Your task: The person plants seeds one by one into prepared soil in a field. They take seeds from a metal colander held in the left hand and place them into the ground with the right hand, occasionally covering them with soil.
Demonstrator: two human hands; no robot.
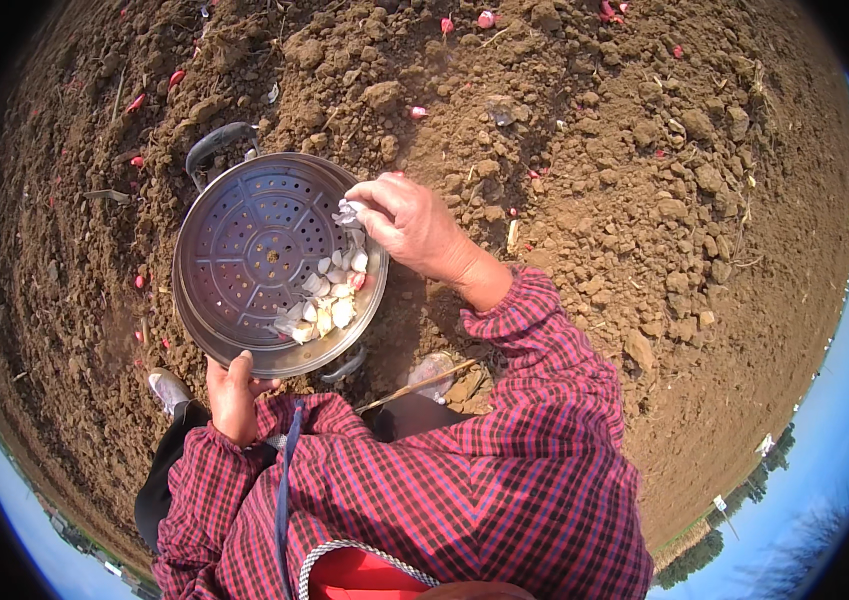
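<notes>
A round metal steamer pan (244,217) with a perforated bottom and black side handles tilts above the soil. My left hand (233,394) grips its near rim, thumb on top. White garlic cloves (323,307) and loose papery skins lie heaped along the pan's right inner side. Over the right rim, my right hand (402,221) pinches a piece of whitish garlic skin (349,214) between thumb and fingers; whether a clove is inside it cannot be told.
Cloddy brown soil (619,247) spreads all around, dotted with pink-red cloves or pieces (418,112). A thin stick (424,384) and a pale, translucent bag-like thing (433,375) lie near my knee. My shoe (167,390) rests on the soil at the left.
</notes>
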